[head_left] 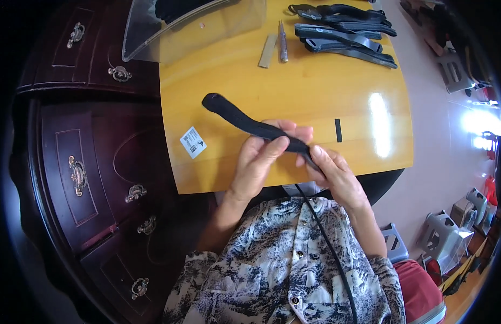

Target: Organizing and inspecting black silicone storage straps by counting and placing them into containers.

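Note:
A long black fabric strap [234, 115] stretches between my two hands above the near part of the yellow table. My left hand [261, 156] pinches it at mid-length, thumb on top and fingers behind. Its rounded far end sticks out to the upper left. My right hand [337, 175] grips the other end, which is partly hidden by the fingers. On the table left of my hands lies a white printed label [193, 142]. A short black strip [338, 130] lies to their right.
Several folded black straps [345, 40] lie at the table's far right. Beside them are a pointed tool [283, 43] and a flat tan strip [268, 51]. A clear plastic bin [207, 33] holding dark material stands far left. Dark wooden drawers [72, 167] flank the yellow table [250, 86]; grey stools [442, 237] stand right.

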`<state>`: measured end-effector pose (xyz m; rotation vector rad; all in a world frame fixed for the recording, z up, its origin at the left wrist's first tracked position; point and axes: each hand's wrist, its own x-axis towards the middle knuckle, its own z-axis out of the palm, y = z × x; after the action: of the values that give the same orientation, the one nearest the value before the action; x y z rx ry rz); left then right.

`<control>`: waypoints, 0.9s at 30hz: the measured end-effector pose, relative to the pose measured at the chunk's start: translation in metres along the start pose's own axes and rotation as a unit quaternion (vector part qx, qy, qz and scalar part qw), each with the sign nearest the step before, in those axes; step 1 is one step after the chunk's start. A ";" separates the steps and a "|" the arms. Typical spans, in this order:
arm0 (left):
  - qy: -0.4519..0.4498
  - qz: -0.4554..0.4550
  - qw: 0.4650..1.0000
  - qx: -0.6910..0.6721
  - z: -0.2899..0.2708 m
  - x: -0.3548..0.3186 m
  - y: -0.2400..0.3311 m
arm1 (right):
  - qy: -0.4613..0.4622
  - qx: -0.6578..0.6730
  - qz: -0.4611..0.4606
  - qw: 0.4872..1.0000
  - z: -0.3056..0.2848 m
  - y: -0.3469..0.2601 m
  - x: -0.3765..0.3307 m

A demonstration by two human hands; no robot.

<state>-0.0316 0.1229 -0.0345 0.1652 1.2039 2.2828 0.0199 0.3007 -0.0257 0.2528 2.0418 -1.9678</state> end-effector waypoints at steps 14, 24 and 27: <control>0.029 0.055 0.996 0.061 0.002 -0.012 -0.004 | 0.062 -0.243 -0.124 0.960 0.007 -0.008 -0.017; 0.074 0.058 0.995 0.038 -0.002 -0.016 -0.011 | -0.114 0.411 0.141 0.894 0.011 0.009 -0.015; 0.044 0.029 0.993 0.104 -0.010 -0.023 -0.001 | -0.146 0.421 0.148 0.883 0.013 0.009 -0.021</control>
<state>-0.0151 0.1038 -0.0383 0.1799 1.4999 2.2302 0.0434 0.2901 -0.0280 0.3832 0.8091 -2.3742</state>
